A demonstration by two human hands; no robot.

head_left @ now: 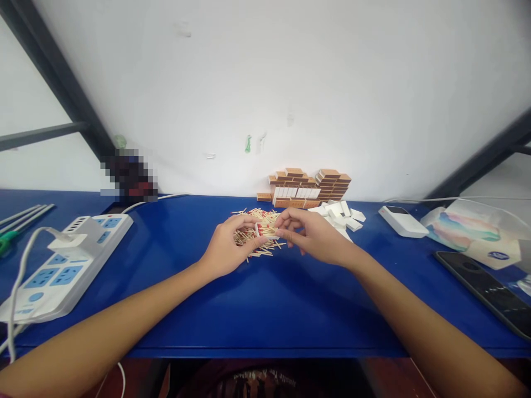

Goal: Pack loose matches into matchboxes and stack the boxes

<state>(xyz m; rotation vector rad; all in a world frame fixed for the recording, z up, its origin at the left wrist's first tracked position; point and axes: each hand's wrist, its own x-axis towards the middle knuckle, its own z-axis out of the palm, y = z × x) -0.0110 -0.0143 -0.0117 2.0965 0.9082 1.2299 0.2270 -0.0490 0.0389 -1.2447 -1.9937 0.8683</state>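
a person's two bare hands meet over a blue surface [249, 309], working at a small white tray [269, 236] that sits between them, partly filled with red-tipped matches [254, 251]. the left hand [228, 246] has its grip closed on the tray, thumb along the near side and fingers along the far side, holding it at its left end. the right hand [313, 235] brings its thumb and forefinger to the tray's right end, the gap between the tips narrow and the other fingers loosely curled; whether that grip pinches the tray, a match or nothing cannot be told. more matches lie in a loose heap around and under the tray, heads pointing every way.

just beyond the heap, brown boxes [296, 203] are stacked near the white wall [265, 83], with a second stack [332, 182] to their right. a jumble of white trays [340, 216] lies by the right hand, partly hidden by it. farther right are a white device [402, 222], a packet [473, 229] and a dark phone [485, 287]; at far left, a power strip [66, 275] with a white plug [72, 247].
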